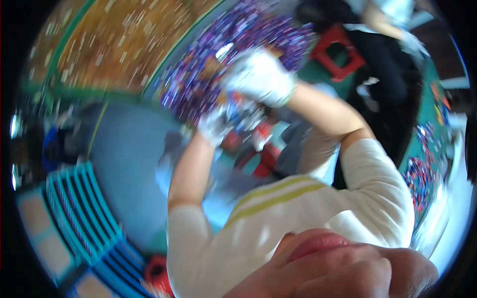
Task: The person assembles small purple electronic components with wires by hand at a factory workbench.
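Green-edged worktop keeps purple pieces within reach, apparently; blur hides whether left hand or right hand pinches anything.

Both in white gloves and blurred, the left hand and the right hand are close together at a heap of small purple pieces — an indistinct silvery-blue item shows between them — with turquoise slatted crates at lower left.
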`<state>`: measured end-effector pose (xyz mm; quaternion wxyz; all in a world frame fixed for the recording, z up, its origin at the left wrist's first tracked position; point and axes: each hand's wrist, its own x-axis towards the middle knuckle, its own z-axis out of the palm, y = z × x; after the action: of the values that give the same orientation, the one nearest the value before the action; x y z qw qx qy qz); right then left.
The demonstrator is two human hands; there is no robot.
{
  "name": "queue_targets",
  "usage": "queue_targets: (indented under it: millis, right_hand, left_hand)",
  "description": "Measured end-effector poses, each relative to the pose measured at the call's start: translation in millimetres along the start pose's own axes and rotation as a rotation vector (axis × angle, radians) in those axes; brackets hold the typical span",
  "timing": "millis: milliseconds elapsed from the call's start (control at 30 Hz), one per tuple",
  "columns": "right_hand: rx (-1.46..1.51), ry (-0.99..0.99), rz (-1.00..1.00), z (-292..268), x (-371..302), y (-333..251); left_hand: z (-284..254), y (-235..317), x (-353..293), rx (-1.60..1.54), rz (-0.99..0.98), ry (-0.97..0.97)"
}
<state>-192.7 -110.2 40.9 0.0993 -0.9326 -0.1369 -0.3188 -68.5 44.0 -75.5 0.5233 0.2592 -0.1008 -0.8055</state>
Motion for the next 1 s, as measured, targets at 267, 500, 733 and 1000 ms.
queue_targets:
  millis: [267, 500, 733, 1000]
  right_hand:
    - [-0.12, 0.142, 0.084, 27.7, -12.7, 18.8]
    - [-0.33, -0.2, 0.309, 31.4, -3.7, -3.4]
    - [0.113, -0.315, 0.573, 37.3, -13.7, 0.0]
    - [-0.295, -0.487, 0.488, 5.6, 16.8, 3.2]
  left_hand:
    - [40.1, 31.3, 4.2, 0.818, 0.46, 0.822]
    - [43.7, 46.9, -4.3, 0.731, 0.777, 1.216]
    - [25.0, 89.0, -32.2, -0.355, 0.947, 0.744]
    - [70.7, 59.0, -31.6, 1.604, 0.852, -0.202]
